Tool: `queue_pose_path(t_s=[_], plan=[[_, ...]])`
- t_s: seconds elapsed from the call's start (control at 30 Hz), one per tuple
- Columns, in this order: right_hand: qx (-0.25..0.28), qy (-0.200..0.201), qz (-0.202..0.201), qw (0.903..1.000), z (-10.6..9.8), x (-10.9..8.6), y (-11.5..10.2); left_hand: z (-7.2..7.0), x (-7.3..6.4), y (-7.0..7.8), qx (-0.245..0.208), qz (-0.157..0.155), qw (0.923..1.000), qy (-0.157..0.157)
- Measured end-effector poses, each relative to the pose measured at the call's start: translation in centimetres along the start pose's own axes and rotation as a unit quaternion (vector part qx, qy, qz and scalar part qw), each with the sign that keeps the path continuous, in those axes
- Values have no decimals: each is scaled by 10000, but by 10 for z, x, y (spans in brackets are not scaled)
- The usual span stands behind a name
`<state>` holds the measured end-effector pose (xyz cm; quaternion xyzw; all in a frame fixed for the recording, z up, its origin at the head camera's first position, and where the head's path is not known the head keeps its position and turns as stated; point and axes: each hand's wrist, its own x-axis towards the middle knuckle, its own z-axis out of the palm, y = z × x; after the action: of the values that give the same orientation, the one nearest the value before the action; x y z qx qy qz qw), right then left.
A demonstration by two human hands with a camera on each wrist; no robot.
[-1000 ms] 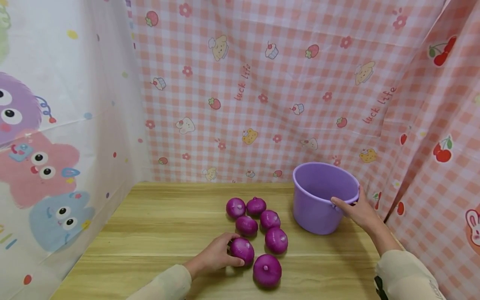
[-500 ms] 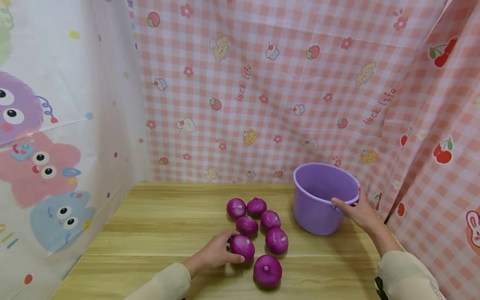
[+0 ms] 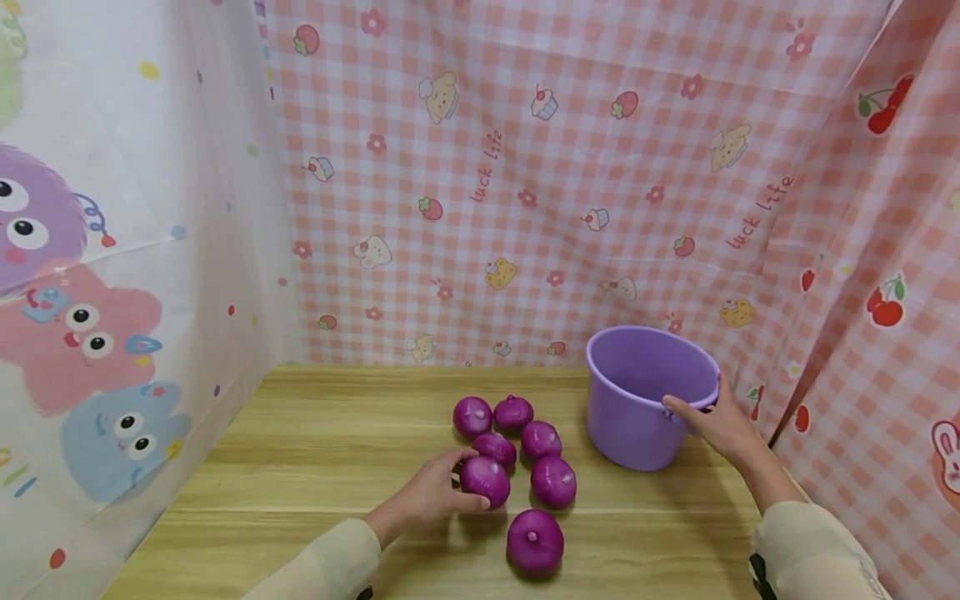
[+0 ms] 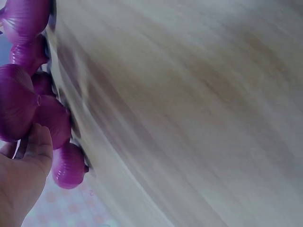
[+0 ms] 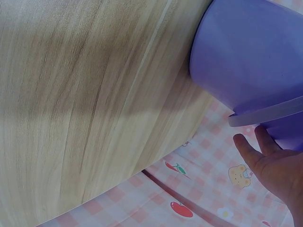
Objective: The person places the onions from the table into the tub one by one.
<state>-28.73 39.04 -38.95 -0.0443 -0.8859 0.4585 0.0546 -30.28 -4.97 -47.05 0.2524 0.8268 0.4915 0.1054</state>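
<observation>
My left hand [image 3: 429, 493] grips a purple onion [image 3: 486, 483], thumb on the near side and fingers at the far side. That onion appears slightly raised above the table, and it partly covers another onion [image 3: 497, 450] behind it. In the left wrist view the held onion [image 4: 16, 104] sits at the left edge. To the right, my right hand [image 3: 720, 427] holds the rim of a purple bucket [image 3: 633, 429], thumb over the near edge. The bucket stands upright; no onion shows in the visible part of its inside. Its handle [image 5: 270, 115] hangs at the side near my right fingers.
More onions lie between the hands, among them a near one [image 3: 535, 542], a right one [image 3: 553, 482] and a far left one [image 3: 472, 417]. The wooden table [image 3: 322, 442] ends at a pink checked cloth [image 3: 420, 292]; a white printed cloth [image 3: 225, 275] hangs at left.
My left hand has raised the onion a little and moved it slightly away from me, so it now overlaps the onion behind. The right hand and bucket have stayed put.
</observation>
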Motion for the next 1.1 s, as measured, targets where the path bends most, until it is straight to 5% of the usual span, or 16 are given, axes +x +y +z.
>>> queue_pose_path(t_s=[1.1], plan=[[-100,-102,137,9998,-1,0,1,-6,32,40,250,212,9982,496]])
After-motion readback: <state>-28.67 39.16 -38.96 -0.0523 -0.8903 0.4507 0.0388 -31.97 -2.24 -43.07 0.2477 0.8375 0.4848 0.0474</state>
